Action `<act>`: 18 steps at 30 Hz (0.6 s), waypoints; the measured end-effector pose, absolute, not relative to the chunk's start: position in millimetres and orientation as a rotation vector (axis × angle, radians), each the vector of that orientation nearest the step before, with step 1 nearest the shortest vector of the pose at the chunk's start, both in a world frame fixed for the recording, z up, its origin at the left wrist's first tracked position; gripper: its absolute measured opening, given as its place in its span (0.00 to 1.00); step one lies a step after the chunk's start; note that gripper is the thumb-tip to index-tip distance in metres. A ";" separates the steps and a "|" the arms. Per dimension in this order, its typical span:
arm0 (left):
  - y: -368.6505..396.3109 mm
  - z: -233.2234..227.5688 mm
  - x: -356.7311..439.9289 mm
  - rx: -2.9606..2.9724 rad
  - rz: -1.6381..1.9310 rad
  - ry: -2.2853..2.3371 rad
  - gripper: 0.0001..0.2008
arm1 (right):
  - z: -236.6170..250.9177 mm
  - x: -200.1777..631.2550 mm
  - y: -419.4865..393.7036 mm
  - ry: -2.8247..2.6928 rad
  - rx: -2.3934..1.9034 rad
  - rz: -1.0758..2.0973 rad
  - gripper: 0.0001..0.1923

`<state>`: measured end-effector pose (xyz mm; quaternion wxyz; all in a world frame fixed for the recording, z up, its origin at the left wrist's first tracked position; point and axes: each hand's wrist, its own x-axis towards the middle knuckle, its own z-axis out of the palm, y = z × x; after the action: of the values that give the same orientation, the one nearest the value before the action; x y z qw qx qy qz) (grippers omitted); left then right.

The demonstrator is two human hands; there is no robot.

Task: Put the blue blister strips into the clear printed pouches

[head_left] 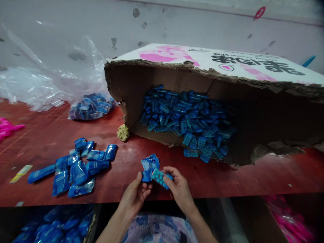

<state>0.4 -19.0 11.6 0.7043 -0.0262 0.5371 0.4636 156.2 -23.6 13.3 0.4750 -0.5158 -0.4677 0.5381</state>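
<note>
Blue tablet strip (160,177) between both hands' fingers (169,172).

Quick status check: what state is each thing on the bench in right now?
Left hand: shut on blue wrappers.
Right hand: shut on blue pellet strip.
Cardboard box: on its side, front torn open, unwrapped strips spilling out.
Wrapped packets: loose pile on the red table.
Clear plastic bag: lying on the table, blue packets inside.
</note>
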 end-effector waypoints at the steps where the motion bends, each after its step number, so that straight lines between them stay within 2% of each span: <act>1: -18.9 10.8 0.5 -0.062 1.029 1.200 0.12 | 12.5 154.4 -25.5 -1.140 -1.267 1.313 0.12; 11: -18.0 11.9 4.1 -0.035 1.068 1.174 0.12 | 19.1 149.3 -34.1 -1.287 -1.330 1.163 0.07; 18: -19.4 11.3 -1.8 0.103 1.111 1.102 0.11 | 14.8 149.6 -32.4 -1.307 -1.234 1.125 0.09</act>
<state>-1.8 -19.4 11.3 0.7081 0.0465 0.4964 0.5001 149.6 -32.4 14.8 0.4889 -0.5076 -0.5376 0.4628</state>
